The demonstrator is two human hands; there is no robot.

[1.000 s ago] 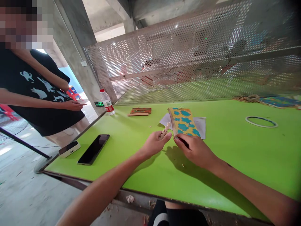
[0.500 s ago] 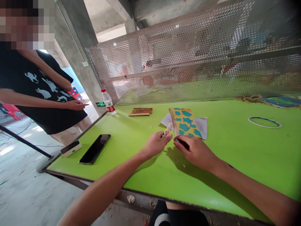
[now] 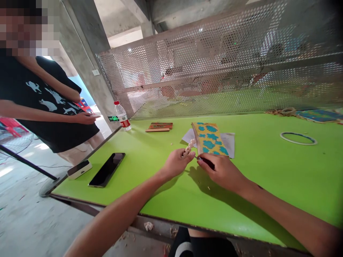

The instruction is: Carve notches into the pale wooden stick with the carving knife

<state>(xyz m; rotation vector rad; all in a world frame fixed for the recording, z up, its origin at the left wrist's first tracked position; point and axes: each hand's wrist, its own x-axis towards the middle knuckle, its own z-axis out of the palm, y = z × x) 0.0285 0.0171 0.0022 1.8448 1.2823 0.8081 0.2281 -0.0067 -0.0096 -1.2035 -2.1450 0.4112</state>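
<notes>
My left hand [image 3: 174, 165] is closed around a small pale piece of carved wood [image 3: 191, 144], whose knobbly end sticks out past the fingers. In my right hand [image 3: 225, 170] is a carving knife [image 3: 209, 163] with a dark handle; its short metal end points toward the left thumb. Whether the blade touches the wood, I cannot tell. Just behind both hands lies a yellow board with turquoise patches [image 3: 211, 137], resting over sheets of white paper [image 3: 229, 143]. Tiny shavings [image 3: 208, 188] are scattered on the green tabletop [image 3: 262, 185] below my right hand.
On the left lie a phone [image 3: 107, 170] and a white device [image 3: 80, 170]. A red-capped bottle [image 3: 124, 119] stands by reddish wooden strips [image 3: 160, 125]. To the right are a ring [image 3: 297, 143], coiled rope [image 3: 285, 111] and a blue painted board [image 3: 320, 115]. A person [image 3: 45, 103] stands left, beyond the table.
The whole view has shifted very slightly to the left. Both hands keep nearly the same pose, still holding the wood and the knife.
</notes>
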